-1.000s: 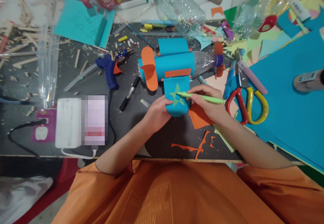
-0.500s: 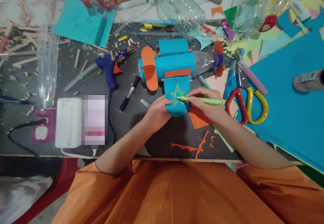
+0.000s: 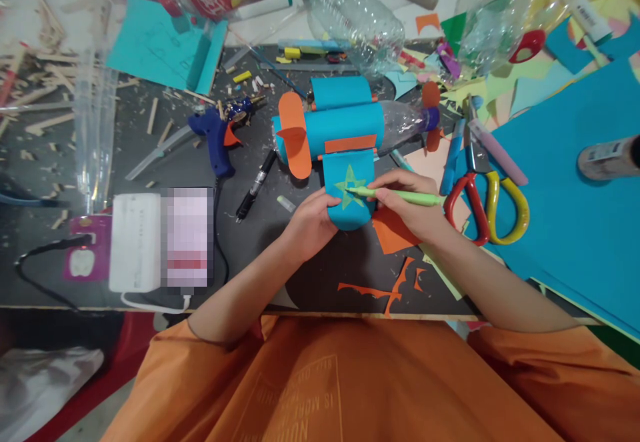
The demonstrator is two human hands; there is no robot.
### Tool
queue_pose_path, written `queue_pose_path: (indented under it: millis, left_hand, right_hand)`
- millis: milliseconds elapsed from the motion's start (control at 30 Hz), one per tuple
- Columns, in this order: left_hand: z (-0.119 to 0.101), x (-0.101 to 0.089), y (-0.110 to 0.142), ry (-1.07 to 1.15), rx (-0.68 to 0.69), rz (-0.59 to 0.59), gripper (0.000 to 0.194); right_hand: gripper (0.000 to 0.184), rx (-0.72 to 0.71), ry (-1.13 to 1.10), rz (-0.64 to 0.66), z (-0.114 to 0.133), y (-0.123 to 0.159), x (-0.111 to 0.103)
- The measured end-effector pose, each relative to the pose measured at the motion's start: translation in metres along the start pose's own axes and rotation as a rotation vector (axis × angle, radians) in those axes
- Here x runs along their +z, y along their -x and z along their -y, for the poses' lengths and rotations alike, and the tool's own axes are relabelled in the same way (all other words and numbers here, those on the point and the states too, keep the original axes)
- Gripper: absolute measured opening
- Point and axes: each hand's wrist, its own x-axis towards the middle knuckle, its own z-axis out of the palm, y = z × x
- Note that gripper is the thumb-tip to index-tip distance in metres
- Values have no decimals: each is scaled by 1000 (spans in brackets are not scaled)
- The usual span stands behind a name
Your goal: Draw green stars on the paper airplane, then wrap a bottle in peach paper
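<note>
A model plane, made from a plastic bottle wrapped in blue paper with orange trim, lies across the middle of the table. My left hand pinches the edge of its near blue wing, thumb on top and the other fingers hidden beneath. On that wing is a green star. My right hand grips a light green felt-tip pen, its tip touching the star. Under the right hand lies a piece of orange paper.
Scissors and large blue sheets lie to the right. A blue glue gun, black marker, power bank and phone are leftward. Plastic bottles stretch along the back; orange scraps lie in front.
The pen tip has shifted slightly within the star, and its rear end has swung a little to the right. My left hand keeps its hold on the wing.
</note>
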Motion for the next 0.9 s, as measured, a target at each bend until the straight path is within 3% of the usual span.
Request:
queue_pose_path:
  millis: [233,567,900]
  left_hand:
    - [-1,2,1,8,-13,-1,12]
    - [0,2,0,-1,4,17,18]
    - [1,0,0,-8,21,30,20]
  right_hand:
    - [22,16,-21,-68,1,-2,3]
    - [9,-5,-6,-42,2,-1,1]
    - [22,5,-72,-69,4,-3,1]
